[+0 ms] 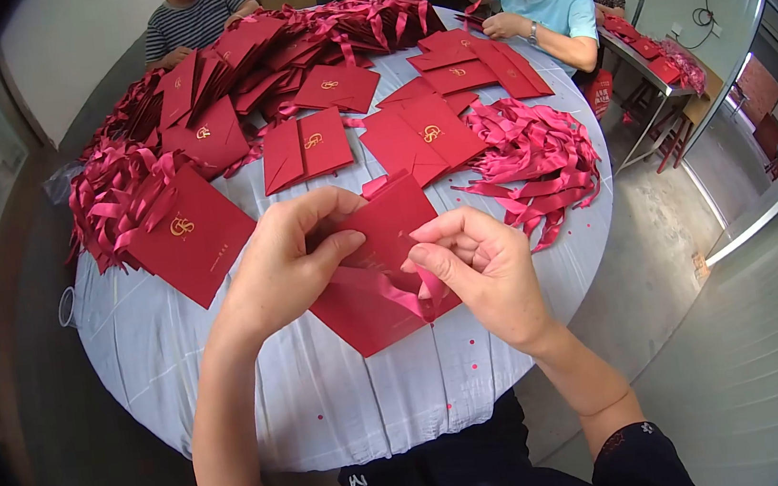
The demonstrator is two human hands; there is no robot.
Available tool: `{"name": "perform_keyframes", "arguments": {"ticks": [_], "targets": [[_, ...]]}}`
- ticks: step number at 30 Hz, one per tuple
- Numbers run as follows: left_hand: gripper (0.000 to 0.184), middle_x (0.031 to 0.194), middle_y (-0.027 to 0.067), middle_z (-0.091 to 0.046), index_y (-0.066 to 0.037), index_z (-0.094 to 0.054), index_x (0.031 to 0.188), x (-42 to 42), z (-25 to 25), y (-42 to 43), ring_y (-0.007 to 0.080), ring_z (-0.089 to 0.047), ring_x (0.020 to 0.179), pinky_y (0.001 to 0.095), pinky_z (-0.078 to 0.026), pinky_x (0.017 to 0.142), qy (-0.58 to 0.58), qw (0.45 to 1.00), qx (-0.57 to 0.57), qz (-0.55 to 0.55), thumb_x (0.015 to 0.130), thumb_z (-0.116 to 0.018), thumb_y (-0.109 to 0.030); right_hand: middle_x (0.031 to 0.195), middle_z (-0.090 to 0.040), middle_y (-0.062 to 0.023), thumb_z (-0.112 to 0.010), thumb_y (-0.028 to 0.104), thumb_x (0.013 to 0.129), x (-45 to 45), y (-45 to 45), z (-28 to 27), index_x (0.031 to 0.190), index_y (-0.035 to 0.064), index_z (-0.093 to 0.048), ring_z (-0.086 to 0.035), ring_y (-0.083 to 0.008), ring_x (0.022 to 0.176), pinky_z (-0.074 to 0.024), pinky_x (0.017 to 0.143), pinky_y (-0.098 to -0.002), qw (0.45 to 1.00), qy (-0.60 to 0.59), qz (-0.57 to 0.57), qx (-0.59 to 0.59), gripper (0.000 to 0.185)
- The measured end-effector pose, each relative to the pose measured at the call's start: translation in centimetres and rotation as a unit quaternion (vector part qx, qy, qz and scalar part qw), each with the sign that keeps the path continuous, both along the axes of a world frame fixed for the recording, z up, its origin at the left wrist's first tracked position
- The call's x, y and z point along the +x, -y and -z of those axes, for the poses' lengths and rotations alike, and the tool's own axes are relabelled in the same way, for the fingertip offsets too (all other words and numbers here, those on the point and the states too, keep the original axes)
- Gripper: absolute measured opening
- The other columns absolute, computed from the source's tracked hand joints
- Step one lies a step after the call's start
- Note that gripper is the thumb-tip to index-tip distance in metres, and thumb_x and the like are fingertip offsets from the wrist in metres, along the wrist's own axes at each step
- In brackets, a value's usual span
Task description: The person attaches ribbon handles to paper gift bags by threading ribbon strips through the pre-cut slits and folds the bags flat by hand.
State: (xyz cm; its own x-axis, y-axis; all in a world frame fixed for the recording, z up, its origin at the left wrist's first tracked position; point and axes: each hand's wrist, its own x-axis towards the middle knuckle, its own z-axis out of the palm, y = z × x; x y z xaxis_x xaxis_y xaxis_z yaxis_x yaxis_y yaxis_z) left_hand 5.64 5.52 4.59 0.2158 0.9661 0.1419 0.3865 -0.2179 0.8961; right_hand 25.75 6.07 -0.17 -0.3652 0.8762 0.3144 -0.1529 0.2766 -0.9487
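Near the middle of the table, my left hand (290, 259) is closed on the upper part of a flat red paper bag (360, 328), thumb on its front face. A pink ribbon (390, 291) crosses the bag's front. My right hand (484, 275) pinches the ribbon by the bag's right edge, its thumb and index finger together. The exact spot where the ribbon meets the bag is hidden by my fingers. Just left of my left hand lies a red bag with a gold logo (191, 232).
A heap of red bags with ribbons (243, 58) covers the far left of the round table (318, 376). Loose pink ribbons (543, 158) are piled at right. Several flat bags (425, 133) lie beyond my hands. Other people (545, 9) sit across the table.
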Motion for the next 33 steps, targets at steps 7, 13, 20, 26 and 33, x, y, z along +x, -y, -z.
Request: {"name": "perform_keyframes", "arguments": {"ticks": [7,13,20,26,33], "targets": [[0.015,0.085,0.0007,-0.063,0.006,-0.060,0.102,1.0,-0.2,0.6,0.0047,-0.056,0.078,0.0223,-0.049,0.072,0.000,1.000,0.006,-0.006,0.087,-0.061,0.003,0.085,-0.065,-0.0053,-0.061,0.000,0.090,-0.8,0.6,0.2,0.101,-0.0025,-0.059,-0.062,-0.0072,0.072,-0.0505,0.064,-0.0191,0.997,0.002,0.080,0.020,0.011],[0.016,0.084,0.0054,-0.066,0.005,-0.061,0.102,1.7,0.0,1.2,0.0076,-0.059,0.077,0.0235,-0.050,0.071,-0.018,0.997,0.068,-0.026,0.085,-0.060,0.005,0.080,-0.062,-0.0032,-0.062,-0.004,0.088,-1.2,0.5,0.3,0.094,-0.0002,-0.055,-0.060,-0.0051,0.069,-0.0483,0.060,-0.0182,0.993,-0.021,0.108,0.051,0.010],[0.015,0.079,0.0145,-0.067,0.005,-0.062,0.097,3.1,-0.4,2.3,0.0205,-0.065,0.071,0.0294,-0.051,0.065,-0.082,0.985,0.135,-0.068,0.082,-0.062,0.003,0.076,-0.059,-0.0032,-0.062,-0.007,0.086,-0.8,0.5,0.3,0.089,0.0004,-0.053,-0.056,-0.0041,0.062,-0.0456,0.055,-0.0177,0.992,-0.019,0.110,0.061,0.012],[0.016,0.078,0.0167,-0.064,0.001,-0.061,0.097,4.3,0.7,2.6,0.0330,-0.063,0.067,0.0375,-0.050,0.059,-0.139,0.958,0.241,-0.075,0.080,-0.062,0.000,0.077,-0.059,-0.0033,-0.062,-0.010,0.082,-0.1,0.5,0.3,0.084,0.0005,-0.053,-0.055,-0.0046,0.061,-0.0443,0.055,-0.0186,0.977,0.041,0.155,0.143,0.014],[0.019,0.086,0.0163,-0.066,0.002,-0.063,0.097,6.0,0.5,3.0,0.0314,-0.064,0.072,0.0367,-0.050,0.063,-0.216,0.932,0.284,-0.071,0.078,-0.063,0.003,0.071,-0.058,-0.0035,-0.065,-0.011,0.077,0.8,1.3,-1.0,0.079,-0.0008,-0.054,-0.054,-0.0046,0.059,-0.0448,0.054,-0.0221,0.895,0.181,0.262,0.312,0.015]]}}
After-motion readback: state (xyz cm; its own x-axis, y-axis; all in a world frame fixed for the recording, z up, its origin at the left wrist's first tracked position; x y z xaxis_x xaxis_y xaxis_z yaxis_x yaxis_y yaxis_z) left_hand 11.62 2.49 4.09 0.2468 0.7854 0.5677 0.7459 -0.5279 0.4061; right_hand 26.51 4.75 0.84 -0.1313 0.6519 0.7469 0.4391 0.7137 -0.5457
